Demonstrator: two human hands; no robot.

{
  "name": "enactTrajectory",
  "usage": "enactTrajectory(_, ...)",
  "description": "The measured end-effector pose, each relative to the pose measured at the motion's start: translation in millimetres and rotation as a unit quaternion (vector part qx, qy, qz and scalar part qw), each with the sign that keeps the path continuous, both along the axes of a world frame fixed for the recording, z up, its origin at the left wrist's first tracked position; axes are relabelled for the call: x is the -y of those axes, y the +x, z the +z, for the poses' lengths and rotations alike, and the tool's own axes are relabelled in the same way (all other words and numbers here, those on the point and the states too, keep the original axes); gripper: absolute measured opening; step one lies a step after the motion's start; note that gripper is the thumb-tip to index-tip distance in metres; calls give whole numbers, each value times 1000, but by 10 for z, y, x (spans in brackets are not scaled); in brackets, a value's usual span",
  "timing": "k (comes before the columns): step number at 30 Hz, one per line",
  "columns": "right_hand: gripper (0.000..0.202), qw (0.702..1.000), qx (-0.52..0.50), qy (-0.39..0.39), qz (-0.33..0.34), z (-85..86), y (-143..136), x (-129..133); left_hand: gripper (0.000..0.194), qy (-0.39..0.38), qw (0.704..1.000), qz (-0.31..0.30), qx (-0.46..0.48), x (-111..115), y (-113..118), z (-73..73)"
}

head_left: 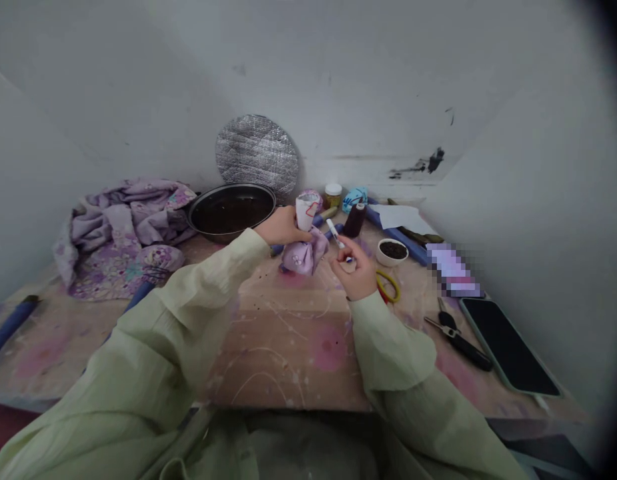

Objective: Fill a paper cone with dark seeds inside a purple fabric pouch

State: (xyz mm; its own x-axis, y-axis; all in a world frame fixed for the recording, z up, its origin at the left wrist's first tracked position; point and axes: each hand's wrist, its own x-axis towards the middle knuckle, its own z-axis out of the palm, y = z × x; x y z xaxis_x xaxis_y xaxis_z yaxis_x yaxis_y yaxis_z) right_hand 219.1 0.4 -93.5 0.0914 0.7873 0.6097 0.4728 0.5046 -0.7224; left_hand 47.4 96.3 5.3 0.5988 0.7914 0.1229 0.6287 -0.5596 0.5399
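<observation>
My left hand (283,225) is closed around a small figure-like bundle, held upright over the table. Its top is a white wrapped piece (305,212) with a red line drawn on it; lilac floral cloth (299,257) hangs below. To the right, my right hand (359,268) pinches a slim white pen-like marker (332,229), its pale end pointing up and left towards the bundle. A small blue bit shows between the fingers. Yellow-handled scissors (392,287) lie beside the right wrist, partly hidden.
A dark pan (232,212) stands back left, near crumpled floral fabric (128,230). Behind leans a silver foil disc (257,152). At right are a dark thread spool (356,221), a white bowl of dark grains (392,252), pliers (463,347) and a phone (508,347).
</observation>
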Motion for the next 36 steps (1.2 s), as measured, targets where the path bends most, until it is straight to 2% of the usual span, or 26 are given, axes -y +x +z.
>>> enactTrajectory(2,50,997,-34,-48,54,-13,2,5,28,13,999,25,-47,11,17,30)
enactTrajectory(4,63,989,-73,-89,93,-40,2,-13,29,24,996,36,-75,27,38,68)
enactTrajectory(6,72,983,-131,-115,65,-73,-8,-64,29,27,995,47,-84,43,62,107)
enactTrajectory(9,57,961,-217,-168,39,-91,-48,-166,28,27,995,56,-79,63,107,147)
enactTrajectory(12,54,935,-259,-221,104,-47,-100,-214,28,41,994,56,-80,86,151,164)
enactTrajectory(13,54,909,-304,-248,143,-29,-117,-211,28,44,995,57,-75,93,162,173)
enactTrajectory(15,52,826,-422,-307,213,-5,-149,-188,29,46,996,52,-58,106,175,200)
enactTrajectory(17,50,749,-510,-347,243,0,-191,-155,28,46,997,34,-45,116,184,233)
enactTrajectory(20,45,719,-548,-353,240,10,-275,-112,28,44,996,23,-68,133,210,257)
enactTrajectory(24,35,635,-636,-348,265,93,-366,-98,30,27,995,32,-87,161,267,248)
enactTrajectory(25,34,629,-646,-343,263,119,-377,-99,31,27,995,35,-88,166,281,252)
enactTrajectory(26,34,639,-642,-337,258,141,-384,-97,31,30,995,38,-89,168,292,262)
enactTrajectory(27,35,663,-622,-330,253,159,-387,-90,33,36,994,43,-91,168,302,280)
enactTrajectory(29,46,749,-512,-338,252,180,-386,-48,37,47,993,49,-95,156,313,331)
enactTrajectory(31,64,835,-300,-381,259,194,-381,35,41,48,993,48,-95,133,315,392)
enactTrajectory(32,68,855,-196,-401,262,210,-378,89,42,45,993,46,-98,119,314,419)
enactTrajectory(33,66,863,-113,-415,264,237,-376,147,42,41,993,43,-103,104,312,440)
enactTrajectory(35,50,864,-33,-425,269,332,-378,256,44,46,991,44,-115,80,313,461)
enactTrajectory(36,42,875,-19,-409,260,396,-385,299,45,55,990,48,-120,71,316,461)
